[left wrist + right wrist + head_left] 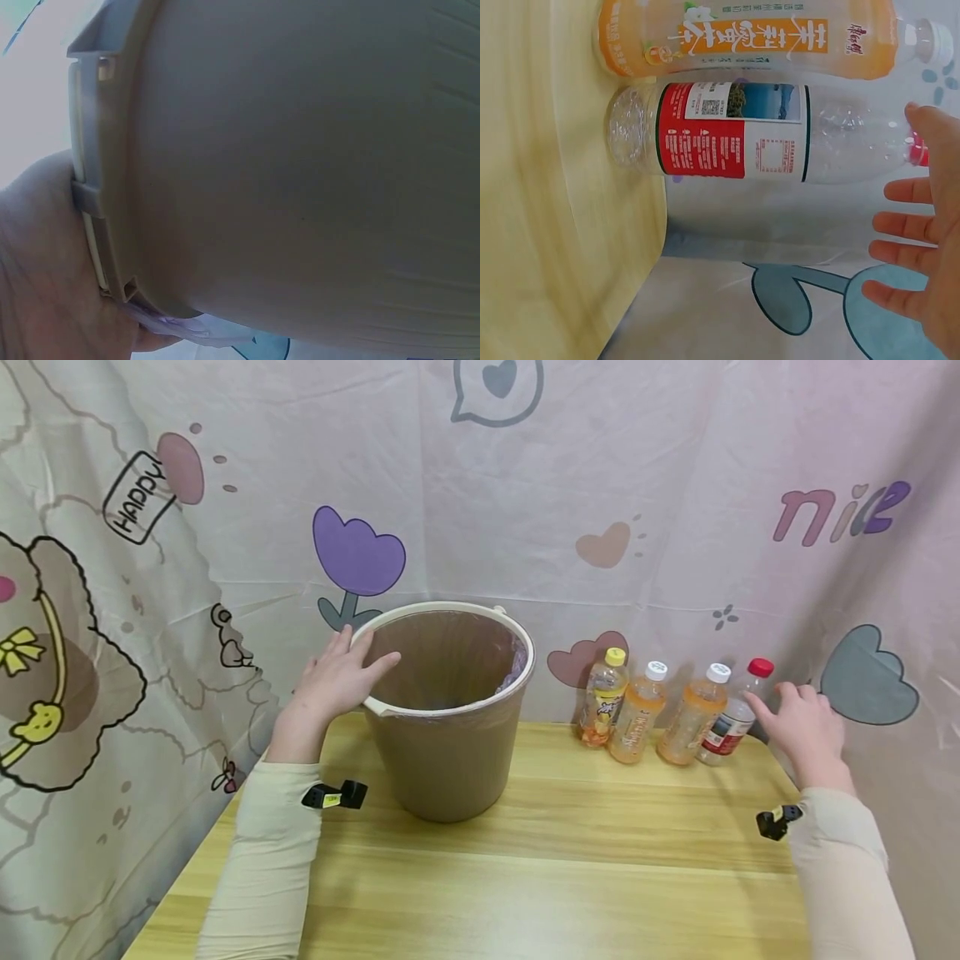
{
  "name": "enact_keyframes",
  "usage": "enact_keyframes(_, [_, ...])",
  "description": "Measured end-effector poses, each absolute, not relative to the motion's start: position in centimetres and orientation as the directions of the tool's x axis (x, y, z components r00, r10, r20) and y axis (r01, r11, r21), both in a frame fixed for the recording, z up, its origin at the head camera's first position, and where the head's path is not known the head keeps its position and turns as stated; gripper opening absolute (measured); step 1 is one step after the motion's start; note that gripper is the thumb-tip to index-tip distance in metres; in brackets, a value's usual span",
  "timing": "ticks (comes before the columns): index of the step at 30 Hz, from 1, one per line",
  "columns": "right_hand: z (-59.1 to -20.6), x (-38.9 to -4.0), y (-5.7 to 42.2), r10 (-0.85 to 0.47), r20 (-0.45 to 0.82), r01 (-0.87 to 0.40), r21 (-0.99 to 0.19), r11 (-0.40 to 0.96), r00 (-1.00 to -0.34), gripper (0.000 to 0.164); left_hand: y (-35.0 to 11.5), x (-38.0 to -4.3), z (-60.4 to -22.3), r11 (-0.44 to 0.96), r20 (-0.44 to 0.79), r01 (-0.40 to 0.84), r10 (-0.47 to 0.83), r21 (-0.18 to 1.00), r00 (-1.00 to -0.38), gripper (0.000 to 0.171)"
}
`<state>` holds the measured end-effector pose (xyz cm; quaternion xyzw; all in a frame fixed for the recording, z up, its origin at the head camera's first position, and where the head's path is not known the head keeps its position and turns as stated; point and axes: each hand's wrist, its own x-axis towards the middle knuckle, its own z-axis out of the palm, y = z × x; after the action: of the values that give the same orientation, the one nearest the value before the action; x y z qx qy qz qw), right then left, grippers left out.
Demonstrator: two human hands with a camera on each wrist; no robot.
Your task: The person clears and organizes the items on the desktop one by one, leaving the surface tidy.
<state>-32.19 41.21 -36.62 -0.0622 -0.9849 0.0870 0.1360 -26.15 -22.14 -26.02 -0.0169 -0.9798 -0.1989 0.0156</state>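
Bottle [769, 135] | clear plastic | red cap [761, 667] | red-and-white label [733, 131] | upright

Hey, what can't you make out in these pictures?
Head view: the floor inside the bin, hidden by its near side.
Left wrist view: most fingers of the left hand, hidden behind the rim.
Left wrist view: the bin's lower part, cut off by the right edge.
Right wrist view: most of the red cap, hidden by the right hand.

Head: above left hand [330, 681] and right hand [808, 731], facing forward-down. Wrists sideways: left tight on adjacent bin [300, 172], right near red-capped bottle [735, 135]; head shares both.
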Motion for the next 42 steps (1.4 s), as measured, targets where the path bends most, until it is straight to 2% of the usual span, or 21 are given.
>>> enact_keyframes(17, [-37.7, -34.5, 40.9, 0.2, 0.206, 0.137, -0.286, 0.948, -0.958, 0.096, -22.2, -26.0, -26.1, 0.909, 0.051, 0.035, 0.015, 0.416, -0.999, 0.09])
enact_keyframes(30, [-37.7, -35.1, 40.5, 0.235, 0.167, 0.168, -0.34, 0.925, -0.958, 0.106, -22.3, -26.2, -26.4, 0.903, 0.056, 0.034, 0.012, 0.427, -0.998, 0.091])
enact_keyframes(42, [-38.0, -35.1, 40.0, 0.271, 0.177, 0.179, -0.41, 0.894, -0.946, 0.099, -22.2, -26.1, -26.3, 0.903, 0.057, 0.037, 0.013, 0.428, -0.998, 0.089])
